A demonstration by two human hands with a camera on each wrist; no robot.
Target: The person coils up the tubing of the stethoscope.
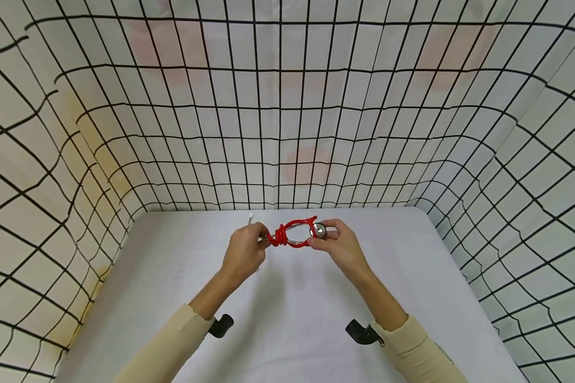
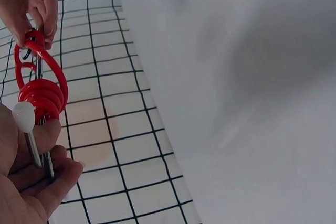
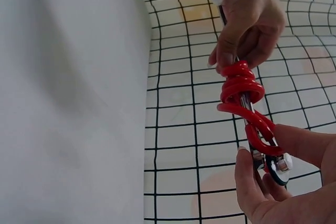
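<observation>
Between the two hands, in the head view, is a silver metal piece with thin rods, wound with a thick red cord. The cord forms tight coils near the left hand and a long open loop toward the right. My left hand grips the rod end, fingers curled round it. In the left wrist view a metal rod with a white rounded tip sticks out past these fingers. My right hand pinches the opposite end, beside a shiny round silver part. In the right wrist view, red loops reach the fingertips there.
A white-covered table lies below the hands. Black wire grid panels rise at the back and on both sides, with white cloth behind. Dark wrist-worn devices hang under both sleeves.
</observation>
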